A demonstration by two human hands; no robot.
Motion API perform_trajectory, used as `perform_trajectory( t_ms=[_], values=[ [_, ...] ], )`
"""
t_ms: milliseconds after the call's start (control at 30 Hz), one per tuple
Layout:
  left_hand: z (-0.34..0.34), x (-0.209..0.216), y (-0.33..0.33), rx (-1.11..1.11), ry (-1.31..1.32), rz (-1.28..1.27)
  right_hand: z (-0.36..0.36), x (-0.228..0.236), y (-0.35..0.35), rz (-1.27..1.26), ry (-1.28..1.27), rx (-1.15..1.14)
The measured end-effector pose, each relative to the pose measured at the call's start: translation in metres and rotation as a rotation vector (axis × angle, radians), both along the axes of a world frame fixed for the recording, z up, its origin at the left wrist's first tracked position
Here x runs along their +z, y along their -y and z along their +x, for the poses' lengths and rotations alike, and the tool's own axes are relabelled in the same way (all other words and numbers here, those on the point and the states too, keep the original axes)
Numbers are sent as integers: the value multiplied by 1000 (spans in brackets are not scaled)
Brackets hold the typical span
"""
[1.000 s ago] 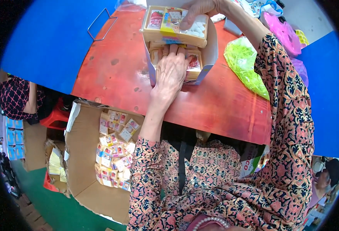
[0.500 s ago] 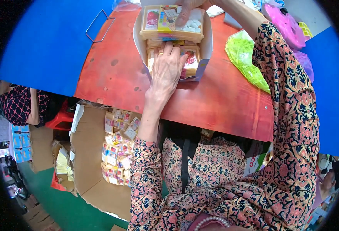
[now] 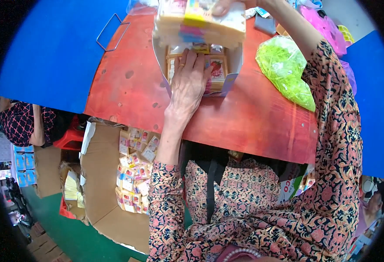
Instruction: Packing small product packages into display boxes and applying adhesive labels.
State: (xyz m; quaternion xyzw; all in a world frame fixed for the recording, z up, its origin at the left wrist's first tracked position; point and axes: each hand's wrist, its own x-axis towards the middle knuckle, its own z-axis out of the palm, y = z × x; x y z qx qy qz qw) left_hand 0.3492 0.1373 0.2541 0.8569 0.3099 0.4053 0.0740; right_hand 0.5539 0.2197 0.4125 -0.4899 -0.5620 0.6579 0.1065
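My right hand [image 3: 229, 6] grips a stack of flat candy packs [image 3: 205, 28], cream-edged with yellow bands, lifted over a white open box [image 3: 231, 81]. The stack is blurred by motion and hides the box's far part. Inside the box lie more candy packs [image 3: 217, 69] with a strawberry picture on top. My left hand [image 3: 187, 83] reaches over the near edge, its fingers stretched out and resting on those packs. A ring is on one finger.
The box stands on a red tabletop [image 3: 122, 83]. Right of it lies a bag of green shredded filler [image 3: 283, 65]. Below left, a cardboard carton [image 3: 102, 174] holds many loose packs. A metal wire handle [image 3: 113, 32] stands at the left. Another person [image 3: 22, 122] sits far left.
My right hand has raised the stack of candy packs up from the box, uncovering more of the packs inside. My left hand stays on the packs in the box.
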Motion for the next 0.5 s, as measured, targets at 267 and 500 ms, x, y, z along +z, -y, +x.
perform_trajectory(
  t_ms=[267, 500],
  values=[
    [-23, 1, 14, -12, 187, -109, 83, -5, 83, 617, -1, -167],
    [-18, 51, 101, -237, 873, -313, 52, -2, 231, 480, 227, -125]
  ],
)
